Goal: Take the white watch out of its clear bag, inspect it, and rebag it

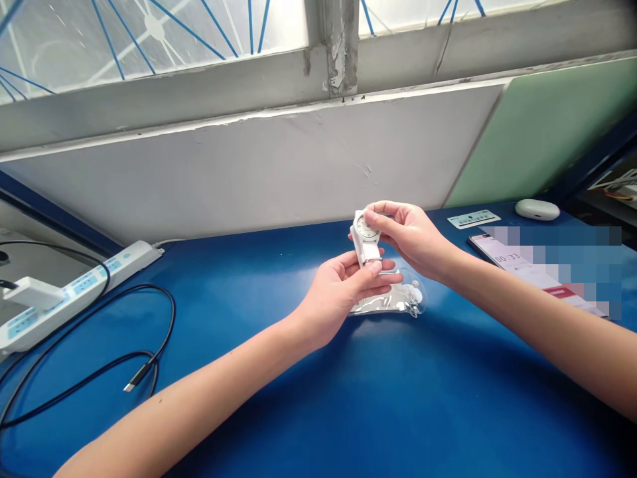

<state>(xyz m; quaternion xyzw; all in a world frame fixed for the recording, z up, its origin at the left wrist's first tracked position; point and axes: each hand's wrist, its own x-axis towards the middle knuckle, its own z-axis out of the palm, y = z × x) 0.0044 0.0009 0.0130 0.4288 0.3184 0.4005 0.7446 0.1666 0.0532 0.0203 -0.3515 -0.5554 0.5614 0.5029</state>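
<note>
While left fingers [388, 279] grasp a white watch [365, 240], right fingers [384, 224] pinch its case [367, 232] (round, white-dialled).

Plain workroom or workshop by the look, blue-topped table [308, 411] against a panelled wall [223, 179], flaking grey window frame [340, 53] above, white power strip [102, 271] at left

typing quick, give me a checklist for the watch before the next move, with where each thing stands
1. Watch held by both left hand and right hand: ok.
2. Dial fully uncovered: not ok, the right hand covers part of it.
3. Strap fastened: cannot tell, fingers hide part of it.
4. Clear plastic bag free of the left hand: cannot tell, fingers overlap it in view.
5. Black cable apart from both hands: ok.
</note>
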